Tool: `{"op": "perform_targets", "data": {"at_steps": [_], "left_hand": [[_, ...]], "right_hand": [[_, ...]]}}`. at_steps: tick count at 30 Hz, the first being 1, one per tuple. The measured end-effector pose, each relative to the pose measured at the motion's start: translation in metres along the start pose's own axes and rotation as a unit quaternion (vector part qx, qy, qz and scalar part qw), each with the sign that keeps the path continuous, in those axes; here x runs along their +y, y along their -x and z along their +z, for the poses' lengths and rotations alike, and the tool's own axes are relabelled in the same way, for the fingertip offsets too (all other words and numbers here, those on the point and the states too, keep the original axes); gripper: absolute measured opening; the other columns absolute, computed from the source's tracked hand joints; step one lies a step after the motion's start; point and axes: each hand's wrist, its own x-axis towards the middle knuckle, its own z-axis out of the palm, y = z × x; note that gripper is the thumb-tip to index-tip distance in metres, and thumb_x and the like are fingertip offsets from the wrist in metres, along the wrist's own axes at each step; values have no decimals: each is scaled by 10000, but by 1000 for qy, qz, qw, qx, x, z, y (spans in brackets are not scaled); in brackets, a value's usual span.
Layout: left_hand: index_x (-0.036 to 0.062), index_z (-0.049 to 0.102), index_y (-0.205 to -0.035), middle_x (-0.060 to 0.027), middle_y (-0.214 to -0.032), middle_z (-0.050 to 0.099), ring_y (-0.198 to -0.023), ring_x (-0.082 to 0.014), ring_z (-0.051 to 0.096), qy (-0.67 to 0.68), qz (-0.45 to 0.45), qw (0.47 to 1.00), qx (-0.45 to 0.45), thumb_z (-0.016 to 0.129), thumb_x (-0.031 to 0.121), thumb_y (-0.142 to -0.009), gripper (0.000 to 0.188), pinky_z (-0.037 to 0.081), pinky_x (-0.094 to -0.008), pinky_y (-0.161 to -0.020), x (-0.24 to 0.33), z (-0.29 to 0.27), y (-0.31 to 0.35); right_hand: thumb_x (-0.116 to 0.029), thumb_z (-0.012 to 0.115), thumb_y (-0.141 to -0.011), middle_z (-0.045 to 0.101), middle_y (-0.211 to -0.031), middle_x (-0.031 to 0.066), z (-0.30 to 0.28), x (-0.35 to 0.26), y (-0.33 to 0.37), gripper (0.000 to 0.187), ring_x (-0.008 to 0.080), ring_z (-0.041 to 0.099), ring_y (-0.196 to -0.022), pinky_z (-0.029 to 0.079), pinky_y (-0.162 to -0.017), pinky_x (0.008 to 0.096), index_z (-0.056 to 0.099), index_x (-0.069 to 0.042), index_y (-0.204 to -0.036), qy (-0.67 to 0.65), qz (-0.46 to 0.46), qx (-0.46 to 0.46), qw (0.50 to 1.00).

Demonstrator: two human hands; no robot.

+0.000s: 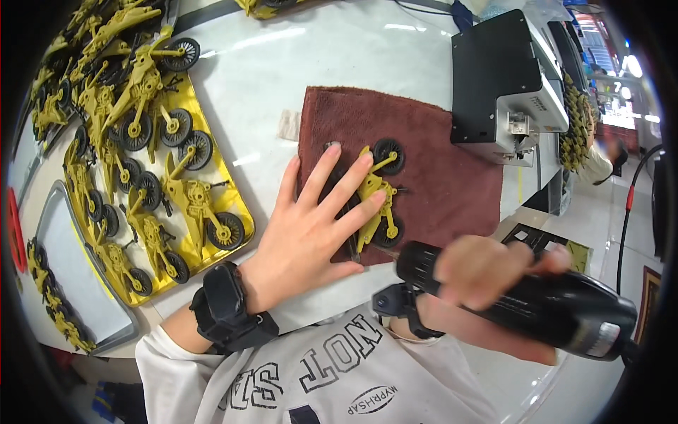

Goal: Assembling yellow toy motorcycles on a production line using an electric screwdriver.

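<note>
A yellow toy motorcycle (385, 206) with black wheels lies on its side on a folded maroon cloth (445, 169). Across it, my left hand (304, 230) is laid flat with fingers spread; the fingertips press on its yellow body. Under those fingers a long dark thing is partly hidden, and I cannot tell what it is. My right hand (484, 272), slightly blurred, is wrapped round a black electric screwdriver (565, 311). Its thin tip points left, close to the toy's near wheel; whether they touch, I cannot tell.
A yellow-lined tray (233, 187) heaped with toy motorcycles stands on the left, beside a grey-rimmed tray (131, 328). At the back right is a black and silver machine (494, 92). A small white pad (289, 125) lies beside the cloth. A person's arm (599, 166) shows far right.
</note>
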Motion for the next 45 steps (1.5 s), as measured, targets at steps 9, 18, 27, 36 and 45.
{"op": "perform_targets", "data": {"at_steps": [9,18,27,36,45], "left_hand": [[171,467,-1346,-159,-1504,255,-1368,-425,203,-4,10,999,-53,809,385,-531,909,153,-575,-1076,-2,-10,-2],[217,449,-1346,-131,-1513,232,-1376,-413,184,-37,-8,999,-28,837,280,-532,904,157,-584,-1079,7,2,-2],[161,378,-1401,-184,-1493,234,-1376,-418,194,-42,-32,998,17,826,341,-574,958,145,-582,-1087,20,2,-9],[140,466,-1310,-173,-1277,426,-1178,-343,409,-27,-37,989,141,701,164,-551,796,287,-472,-951,26,-15,-13],[78,365,-1381,-117,-1371,336,-1148,-235,429,-268,-357,775,448,712,184,-644,821,387,-350,-918,-15,-149,231]], "right_hand": [[-28,693,-773,579,-739,97,28,-36,-21,222,229,611,-562,542,-503,312,477,-45,-823,-259,-54,39,964],[-65,609,-834,580,-689,85,15,-61,5,146,227,616,-582,530,-529,313,501,-51,-737,-261,-21,6,965],[7,513,-844,607,-663,70,35,-77,4,200,223,659,-629,554,-571,315,518,-57,-655,-218,46,67,973],[44,568,-808,611,-669,33,70,-59,-10,294,142,637,-552,517,-485,255,412,-91,-598,-334,80,-11,939],[-121,761,-724,571,-817,38,-9,-31,16,304,163,618,-578,496,-556,285,487,-81,-849,-367,9,-35,930]]}}
